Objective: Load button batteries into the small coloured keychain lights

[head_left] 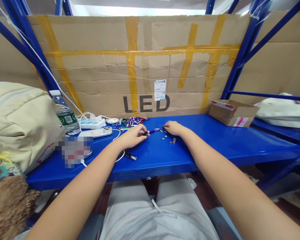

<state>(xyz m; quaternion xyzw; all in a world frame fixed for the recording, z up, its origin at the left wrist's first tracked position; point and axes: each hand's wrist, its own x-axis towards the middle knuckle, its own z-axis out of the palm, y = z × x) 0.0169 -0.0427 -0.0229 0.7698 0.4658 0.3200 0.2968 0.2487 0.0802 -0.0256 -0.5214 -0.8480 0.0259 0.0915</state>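
Observation:
My left hand (136, 136) is closed around a small dark cylinder (146, 133) with a silvery end, above the blue table. A purple piece with a metal clip (155, 130) extends from beside its fingertips toward the right. My right hand (173, 128) rests on the tabletop with its fingers bent down; whatever it holds, if anything, is too small to make out. Several small round metal pieces (163, 138) and a shiny metal part (174, 140) lie just below it. Nearer the front edge, left of centre, lies a black cylinder (131, 156).
Colourful metal clips (133, 122) are heaped behind my left hand. A phone (96, 132), a power strip (92, 123), white cables and a water bottle (66, 113) stand or lie at the left beside a cream bag (22, 123). An open cardboard box (233, 112) sits back right.

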